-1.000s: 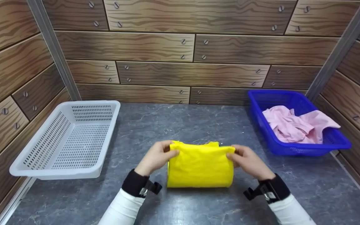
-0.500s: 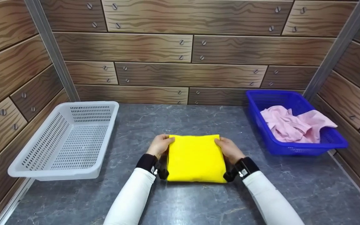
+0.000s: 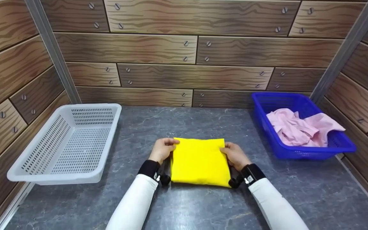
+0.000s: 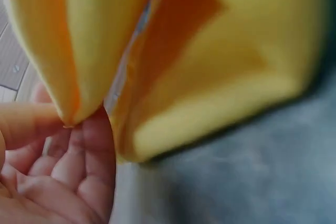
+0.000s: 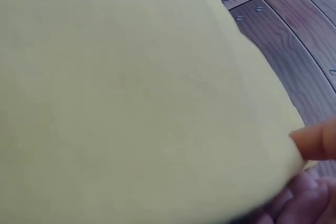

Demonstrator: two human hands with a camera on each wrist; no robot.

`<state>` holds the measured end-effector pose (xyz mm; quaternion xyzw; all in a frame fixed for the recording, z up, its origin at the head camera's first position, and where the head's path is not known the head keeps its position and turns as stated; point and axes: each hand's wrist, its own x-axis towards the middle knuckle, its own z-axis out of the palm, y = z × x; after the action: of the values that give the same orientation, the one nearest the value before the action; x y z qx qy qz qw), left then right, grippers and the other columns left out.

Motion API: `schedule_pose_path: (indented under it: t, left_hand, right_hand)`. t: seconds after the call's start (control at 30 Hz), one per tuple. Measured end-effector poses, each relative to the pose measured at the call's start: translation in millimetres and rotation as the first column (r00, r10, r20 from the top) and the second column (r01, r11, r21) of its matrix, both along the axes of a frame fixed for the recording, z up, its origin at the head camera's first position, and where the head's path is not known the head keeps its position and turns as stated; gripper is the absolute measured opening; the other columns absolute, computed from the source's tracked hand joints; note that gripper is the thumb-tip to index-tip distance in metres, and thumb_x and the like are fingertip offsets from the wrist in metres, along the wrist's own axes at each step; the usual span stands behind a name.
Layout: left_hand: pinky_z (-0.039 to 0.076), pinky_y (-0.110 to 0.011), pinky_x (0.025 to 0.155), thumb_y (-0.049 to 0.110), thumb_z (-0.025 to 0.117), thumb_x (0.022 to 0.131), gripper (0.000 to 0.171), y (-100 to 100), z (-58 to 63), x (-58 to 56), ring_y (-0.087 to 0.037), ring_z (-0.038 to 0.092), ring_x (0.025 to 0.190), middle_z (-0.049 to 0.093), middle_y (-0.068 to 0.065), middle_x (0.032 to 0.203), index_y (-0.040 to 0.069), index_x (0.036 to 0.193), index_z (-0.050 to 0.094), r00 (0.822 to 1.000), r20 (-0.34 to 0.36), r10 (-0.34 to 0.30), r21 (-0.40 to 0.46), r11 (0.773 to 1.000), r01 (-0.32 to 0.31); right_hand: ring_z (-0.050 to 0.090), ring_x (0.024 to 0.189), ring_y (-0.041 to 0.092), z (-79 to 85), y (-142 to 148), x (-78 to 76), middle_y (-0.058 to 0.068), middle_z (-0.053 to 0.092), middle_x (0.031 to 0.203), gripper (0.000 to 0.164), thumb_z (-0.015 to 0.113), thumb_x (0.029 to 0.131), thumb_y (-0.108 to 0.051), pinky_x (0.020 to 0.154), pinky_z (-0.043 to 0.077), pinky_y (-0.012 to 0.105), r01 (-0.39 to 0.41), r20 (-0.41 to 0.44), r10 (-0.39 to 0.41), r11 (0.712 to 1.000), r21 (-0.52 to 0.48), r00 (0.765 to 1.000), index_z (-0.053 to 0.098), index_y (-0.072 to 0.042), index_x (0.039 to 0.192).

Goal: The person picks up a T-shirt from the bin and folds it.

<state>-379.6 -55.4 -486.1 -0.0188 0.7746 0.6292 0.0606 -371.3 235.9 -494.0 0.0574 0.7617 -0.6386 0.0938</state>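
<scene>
A yellow folded cloth [image 3: 200, 163] forms a flat, nearly square bundle in the middle of the table. My left hand [image 3: 162, 149] pinches its far left corner between thumb and fingers. In the left wrist view, layers of the cloth [image 4: 100, 30] hang apart from one another, with the thumb pressing one fold against the fingers. At the far right corner my right hand [image 3: 235, 156] pinches the edge. The right wrist view shows the upper face of the cloth [image 5: 131, 98] smooth, the thumb on top and the fingers beneath.
A white perforated basket [image 3: 110, 150] stands at the left with nothing in it. To the right is a blue basket [image 3: 267, 134] holding crumpled pink cloth [image 3: 294, 127]. Wood-patterned walls [image 3: 158, 76] enclose the grey marbled table [image 3: 184, 123] at the back and sides.
One second ago the yellow cloth was a rolled-over bundle held by its top edge; it now lies flatter and squarer. Both hands moved a little away and the right one inward. The last half second shows only slight shifts.
</scene>
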Motion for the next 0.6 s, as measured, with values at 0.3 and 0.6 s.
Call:
schedule_pose_path:
  t: [0.3,0.6]
  left_hand:
    - [0.054,-0.025,0.068,0.002,0.054,0.1,0.034,-5,4.1,10.3,-0.014,0.061,0.079,0.068,-0.011,0.114,0.009,0.13,0.069,0.992,0.11,-0.066,0.016,0.998,0.065]
    - [0.051,-0.027,0.059,0.0,0.069,0.092,0.023,-17,6.3,44.2,-0.015,0.058,0.07,0.059,-0.002,0.087,0.008,0.113,0.075,0.964,0.099,-0.246,-0.147,0.955,0.259]
  right_hand:
    - [0.066,0.097,0.014,11.5,7,18.6,0.015,0.063,0.126,0.055,0.054,0.106,-0.021,0.083,0.058,0.029,-0.025,0.104,0.015,0.995,0.096,0.994,0.039,0.01,0.148]
    - [0.061,0.079,0.017,6.7,13,43.6,0.009,0.064,0.093,0.017,0.065,0.096,-0.002,0.068,0.055,0.028,-0.067,-0.065,0.091,0.948,0.311,0.994,0.057,0.004,0.11]
